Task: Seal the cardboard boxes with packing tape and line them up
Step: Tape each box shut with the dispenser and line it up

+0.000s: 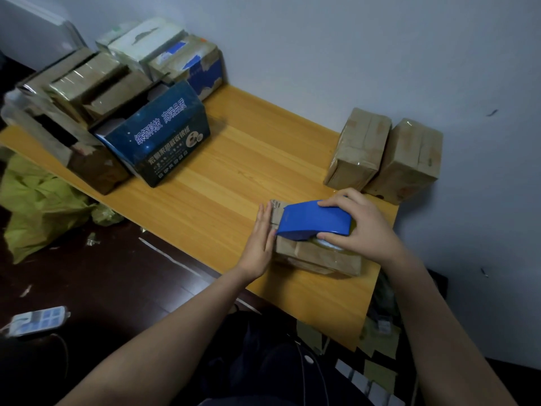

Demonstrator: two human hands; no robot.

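1. Lying at the far left on the dark desk, a phone (36, 320) is resting with a cable trailing from it.
2. A crumpled green bag (44, 206) is slumping beyond it, against the edge of the wooden table (234, 159).
3. A stack of taped brown boxes (87, 83) is crowding the table's back left corner, and a dark blue printed box (158, 133) is sitting at the front of that stack.
4. The left hand (260, 244) is pressing flat against the left end of a small cardboard box (316, 256), fingers straight and close together, gripping nothing.
5. That box is lying near the table's front right edge, with glossy tape showing across its top.
6. A blue tape dispenser (314, 219) is sitting on top of the box, its narrow end pointing towards the left hand.
7. The right hand (360, 227) is gripping the dispenser from the right, fingers curled over its top and thumb tucked along the near side by the clear roll.
8. Two wrapped brown boxes (358, 148) are standing side by side against the wall, touching each other, just beyond the right hand.
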